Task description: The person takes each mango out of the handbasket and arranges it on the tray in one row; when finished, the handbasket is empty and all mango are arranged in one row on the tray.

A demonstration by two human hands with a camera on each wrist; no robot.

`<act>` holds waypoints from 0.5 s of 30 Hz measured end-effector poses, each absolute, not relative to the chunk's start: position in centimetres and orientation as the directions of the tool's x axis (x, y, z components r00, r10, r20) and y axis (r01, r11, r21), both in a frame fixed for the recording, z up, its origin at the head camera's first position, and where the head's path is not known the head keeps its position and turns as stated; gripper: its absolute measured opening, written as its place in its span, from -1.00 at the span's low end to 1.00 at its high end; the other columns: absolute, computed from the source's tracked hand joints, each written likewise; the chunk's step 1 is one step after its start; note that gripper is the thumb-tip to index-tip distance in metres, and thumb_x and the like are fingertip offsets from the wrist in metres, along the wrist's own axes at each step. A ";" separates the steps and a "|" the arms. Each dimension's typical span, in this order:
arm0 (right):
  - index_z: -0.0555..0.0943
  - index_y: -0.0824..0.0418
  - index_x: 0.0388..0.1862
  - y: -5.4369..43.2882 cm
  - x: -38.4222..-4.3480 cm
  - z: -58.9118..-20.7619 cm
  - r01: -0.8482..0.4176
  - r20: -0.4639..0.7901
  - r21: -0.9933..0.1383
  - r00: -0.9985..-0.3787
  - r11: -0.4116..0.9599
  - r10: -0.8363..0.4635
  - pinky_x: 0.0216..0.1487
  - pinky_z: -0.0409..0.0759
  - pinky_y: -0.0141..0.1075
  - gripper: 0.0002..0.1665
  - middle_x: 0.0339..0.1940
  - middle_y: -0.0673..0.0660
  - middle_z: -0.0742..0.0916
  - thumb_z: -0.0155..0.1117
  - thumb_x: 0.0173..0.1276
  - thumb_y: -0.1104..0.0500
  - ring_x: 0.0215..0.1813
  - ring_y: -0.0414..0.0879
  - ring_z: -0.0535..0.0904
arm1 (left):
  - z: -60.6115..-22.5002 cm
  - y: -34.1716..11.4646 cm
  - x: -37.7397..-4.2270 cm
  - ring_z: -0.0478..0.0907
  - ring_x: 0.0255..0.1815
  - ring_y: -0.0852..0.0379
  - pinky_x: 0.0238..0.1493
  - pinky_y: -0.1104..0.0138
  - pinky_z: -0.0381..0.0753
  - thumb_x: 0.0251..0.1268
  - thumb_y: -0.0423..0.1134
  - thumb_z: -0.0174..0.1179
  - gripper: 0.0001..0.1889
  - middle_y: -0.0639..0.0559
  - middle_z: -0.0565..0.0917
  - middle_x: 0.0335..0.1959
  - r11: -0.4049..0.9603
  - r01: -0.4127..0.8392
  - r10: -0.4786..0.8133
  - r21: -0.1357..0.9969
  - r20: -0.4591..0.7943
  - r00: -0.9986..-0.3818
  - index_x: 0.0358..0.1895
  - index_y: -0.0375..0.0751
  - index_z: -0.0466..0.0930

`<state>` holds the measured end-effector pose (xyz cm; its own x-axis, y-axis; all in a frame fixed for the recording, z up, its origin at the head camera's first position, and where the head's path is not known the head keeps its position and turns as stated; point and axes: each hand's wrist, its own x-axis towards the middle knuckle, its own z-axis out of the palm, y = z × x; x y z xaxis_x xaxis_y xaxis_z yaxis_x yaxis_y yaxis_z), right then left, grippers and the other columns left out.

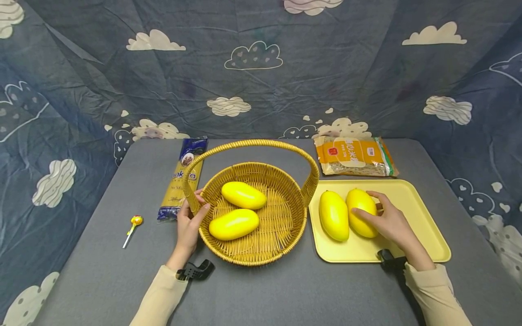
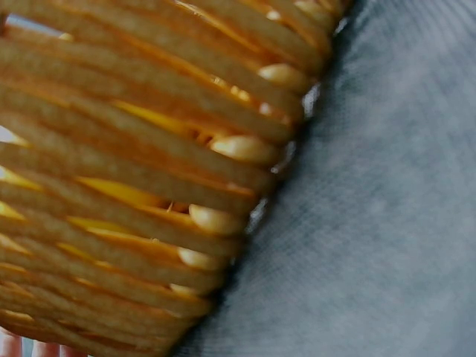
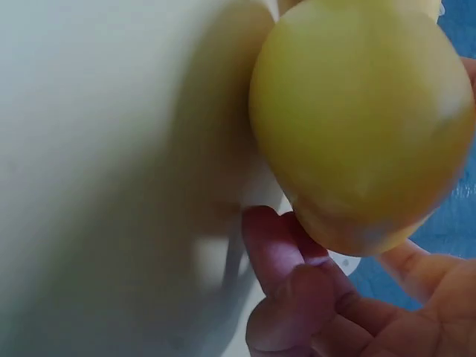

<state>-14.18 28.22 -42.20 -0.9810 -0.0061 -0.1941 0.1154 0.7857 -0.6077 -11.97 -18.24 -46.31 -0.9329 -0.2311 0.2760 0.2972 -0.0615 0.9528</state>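
Note:
My left hand [image 1: 189, 227] grips the left side of a woven wicker basket [image 1: 299, 231], thumb at the rim near the base of its tall handle. Inside the basket lie two yellow mangoes, an upper mango [image 1: 244, 195] and a lower mango [image 1: 234, 224]. My right hand [image 1: 389, 220] holds the right-hand mango [image 1: 362, 213] on a pale yellow tray [image 1: 420, 226], thumb on one side and fingers on the other. Another mango [image 1: 334, 216] lies just left of it on the tray. The right wrist view shows the held mango [image 3: 361, 126] close up with curled fingers [image 3: 275, 249] beneath.
Behind the basket's left side lies a blue and gold pasta packet [image 1: 181, 181]. A lollipop [image 1: 136, 222] is at the far left. An orange noodle packet [image 1: 355, 156] sits behind the tray. Cloud-patterned cloth [image 1: 253, 99] hangs along the back and sides of the grey table [image 1: 265, 299].

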 end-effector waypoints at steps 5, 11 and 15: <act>0.01 0.34 0.46 28.3 -14.0 -42.1 0.135 -0.246 -0.600 -0.969 0.789 -0.022 -0.21 0.42 -0.05 0.11 0.07 0.50 0.42 0.10 0.26 -0.39 0.00 0.29 0.37 | -46.3 -18.2 -11.9 0.30 0.24 -0.03 0.21 0.31 0.26 0.22 -0.48 0.13 -0.78 -0.24 0.41 0.21 -0.059 0.306 -0.231 0.950 0.285 -0.930 -0.14 -0.53 0.35; -0.07 0.35 0.48 28.3 -13.9 -41.8 0.159 -0.299 -0.599 -0.954 0.785 -0.035 -0.18 0.43 -0.01 0.14 0.11 0.51 0.38 0.03 0.27 -0.41 0.03 0.32 0.34 | -46.6 -18.2 -12.0 0.31 0.22 -0.04 0.18 0.32 0.27 0.23 -0.39 0.17 -0.86 -0.17 0.45 0.17 -0.054 0.348 -0.231 0.936 0.328 -0.916 -0.18 -0.28 0.46; -0.10 0.36 0.48 28.5 -13.7 -41.8 0.137 -0.289 -0.599 -0.956 0.789 -0.054 -0.11 0.43 0.11 0.13 0.16 0.56 0.36 0.01 0.30 -0.39 0.08 0.38 0.33 | -46.7 -18.2 -12.0 0.31 0.23 -0.03 0.18 0.31 0.27 0.23 -0.39 0.18 -0.86 -0.17 0.44 0.18 -0.050 0.347 -0.230 0.937 0.327 -0.917 -0.19 -0.29 0.46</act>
